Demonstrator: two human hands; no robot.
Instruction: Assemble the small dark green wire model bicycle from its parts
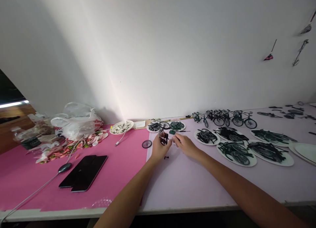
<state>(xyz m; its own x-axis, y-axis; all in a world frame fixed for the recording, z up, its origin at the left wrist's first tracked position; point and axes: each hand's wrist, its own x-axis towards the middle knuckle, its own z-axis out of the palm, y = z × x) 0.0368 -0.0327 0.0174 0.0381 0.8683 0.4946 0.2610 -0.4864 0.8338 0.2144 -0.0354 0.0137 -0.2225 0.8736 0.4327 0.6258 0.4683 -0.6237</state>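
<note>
Over the table's middle, my left hand (158,149) is closed around a partly built dark model bicycle (163,138), whose wheel rises above the fingers. My right hand (185,144) is close beside it, fingertips pinched together near the frame; what they hold is too small to make out. A loose black wheel (146,143) lies left of my left hand. Just below the hands is a small black crank-shaped part (166,157). Behind them sit a plate of wheels and dark parts (183,129), a small green piece (172,132) and a thin dark rod (184,131).
Finished model bicycles (238,119) stand in a row by the wall. Several plates of dark parts (255,163) spread to the right. On the pink left side are dark phone-like slabs (85,172), a cable with a mouse-like piece (64,167), petals and a plastic bag (74,121).
</note>
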